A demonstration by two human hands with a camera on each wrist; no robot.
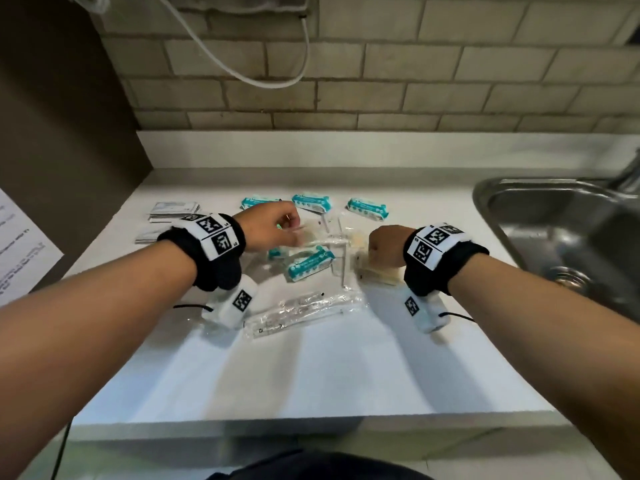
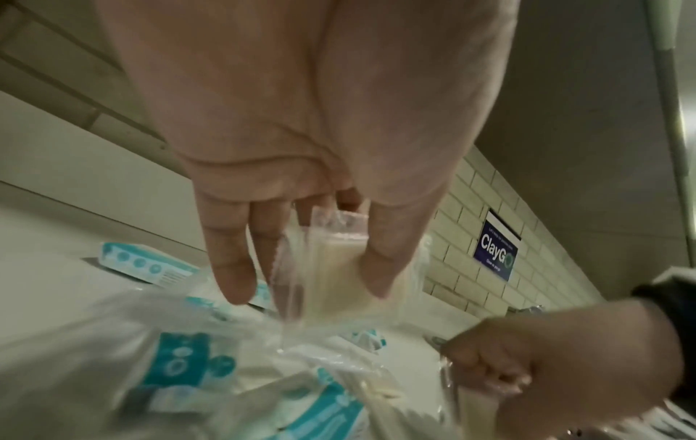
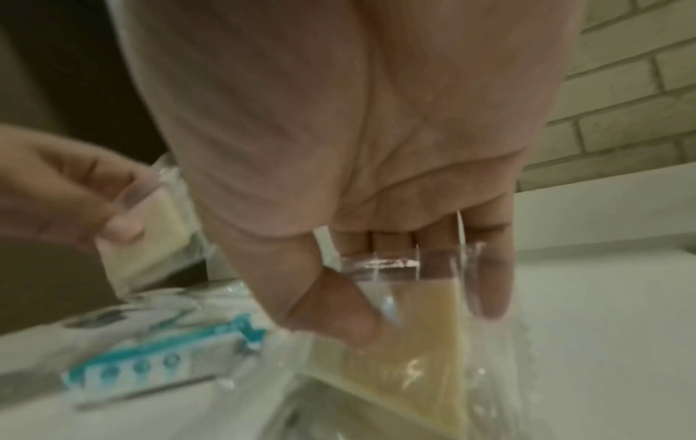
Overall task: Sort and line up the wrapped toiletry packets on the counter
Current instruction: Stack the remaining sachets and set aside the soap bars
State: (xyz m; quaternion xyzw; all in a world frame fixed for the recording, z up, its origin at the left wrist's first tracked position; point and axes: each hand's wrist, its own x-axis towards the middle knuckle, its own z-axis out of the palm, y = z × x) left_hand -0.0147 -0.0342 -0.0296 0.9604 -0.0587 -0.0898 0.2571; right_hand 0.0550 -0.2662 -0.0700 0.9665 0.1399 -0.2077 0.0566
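My left hand (image 1: 277, 226) (image 2: 301, 268) pinches a clear-wrapped cream soap packet (image 2: 339, 268) (image 3: 147, 238) above the middle of the white counter (image 1: 311, 368). My right hand (image 1: 384, 247) (image 3: 414, 291) grips another clear packet with a yellowish pad inside (image 3: 425, 357) just to the right. Teal-and-white packets lie in a row at the back (image 1: 311, 201) (image 1: 367, 208), and one (image 1: 310, 263) lies between my hands. A long clear toothbrush packet (image 1: 304, 315) lies in front.
A steel sink (image 1: 554, 230) sits at the right. Flat white sachets (image 1: 175, 211) are stacked at the back left. A paper sheet (image 1: 20, 247) lies at the far left. A brick wall with a hanging cable (image 1: 242, 67) stands behind.
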